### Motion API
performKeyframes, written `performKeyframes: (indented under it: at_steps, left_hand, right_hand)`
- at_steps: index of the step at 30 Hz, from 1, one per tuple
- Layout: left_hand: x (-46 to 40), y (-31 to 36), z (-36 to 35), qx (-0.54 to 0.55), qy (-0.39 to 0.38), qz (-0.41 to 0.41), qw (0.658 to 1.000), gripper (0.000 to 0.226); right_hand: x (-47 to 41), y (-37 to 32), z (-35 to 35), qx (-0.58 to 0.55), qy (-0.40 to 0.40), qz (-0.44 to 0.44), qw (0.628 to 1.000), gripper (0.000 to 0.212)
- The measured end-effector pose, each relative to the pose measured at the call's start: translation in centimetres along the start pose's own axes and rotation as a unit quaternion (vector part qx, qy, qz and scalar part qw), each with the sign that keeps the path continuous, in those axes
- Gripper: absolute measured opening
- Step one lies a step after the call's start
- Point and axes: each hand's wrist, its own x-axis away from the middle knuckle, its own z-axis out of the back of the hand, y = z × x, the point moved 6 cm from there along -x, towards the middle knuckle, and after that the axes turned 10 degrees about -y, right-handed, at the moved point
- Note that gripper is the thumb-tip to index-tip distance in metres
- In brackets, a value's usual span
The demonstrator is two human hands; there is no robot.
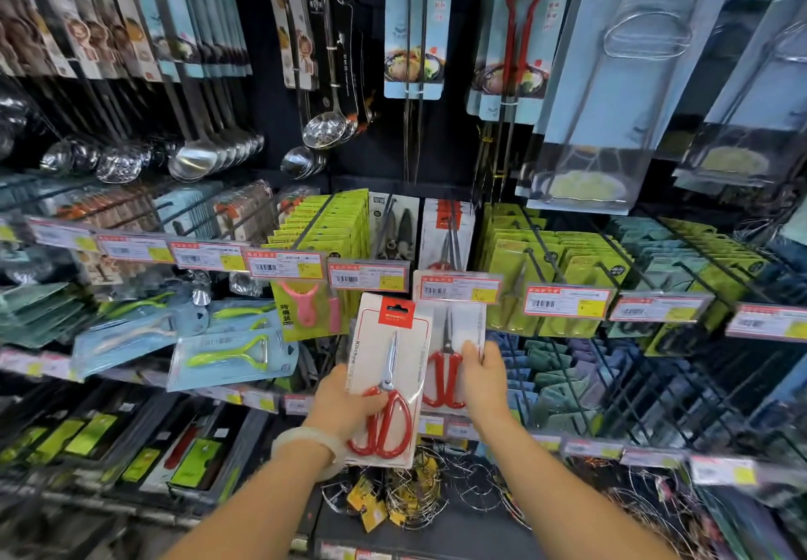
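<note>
Shelving of black wire pegs point(543, 253) is carrying carded kitchen tools, steel ladles point(196, 157) hanging above, red-and-yellow price tags point(369, 275) lining the rails. The left hand point(345, 402) is gripping a white card of red-handled steel scissors point(388, 376) before the pegs; the right hand point(482, 378) is pinching a second red-handled scissors pack point(447, 363) just beside it.

Shop aisle: price tags point(284, 264), carded utensils on hooks point(415, 31).

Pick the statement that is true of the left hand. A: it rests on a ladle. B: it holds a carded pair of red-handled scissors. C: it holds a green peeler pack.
B: the left hand grips the card of the red-handled scissors; the right hand holds a second scissors pack.
</note>
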Motion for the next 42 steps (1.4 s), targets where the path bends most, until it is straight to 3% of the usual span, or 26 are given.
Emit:
performKeyframes:
  at_steps: [5,13,15,18,20,26,30,34,42]
  left_hand:
    - [-0.1,0.2,-0.4,-0.005,-0.01,-0.002,1.0,0.037]
    - [-0.9,-0.4,-1.5,-0.024,-0.007,0.012,1.0,0.04]
    - [-1.1,-0.6,-2.0,-0.015,-0.014,0.016,1.0,0.038]
    - [-1.6,-0.7,-3.2,-0.014,-0.022,0.013,1.0,0.042]
    - [-1.7,-0.4,-4.1,-0.011,-0.032,0.004,0.999,0.041]
    - [-2.4,1.6,-5.5,-0.023,-0.012,-0.035,0.999,0.003]
    - [-3.5,4.3,-5.9,-0.008,0.001,-0.064,0.998,0.01]
    - [-4.1,5.2,-5.9,-0.01,0.021,-0.063,0.998,0.023]
    - [-4.5,4.2,-6.2,-0.027,0.025,-0.079,0.996,0.022]
  right_hand:
    - [-0.7,-0.2,0.2,-0.009,0.001,0.002,1.0,0.017]
    - [-5.0,-0.3,0.8,0.049,-0.06,-0.143,0.987,0.065]
    - [-3.2,-0.5,0.6,0.038,-0.098,-0.127,0.986,0.061]
    - [0.6,-0.2,-1.0,-0.05,-0.244,-0.106,0.963,0.045]
    - [1.7,0.3,-1.5,-0.032,-0.286,-0.065,0.956,0.033]
    - [0.9,-0.9,0.8,0.007,-0.211,0.029,0.977,0.027]
    - [-0.3,-3.8,2.0,0.001,-0.172,0.093,0.981,0.023]
    - [-1.2,-3.7,2.1,0.001,-0.148,0.083,0.985,0.019]
    - [-1.3,-2.7,1.5,0.013,-0.152,0.093,0.984,0.023]
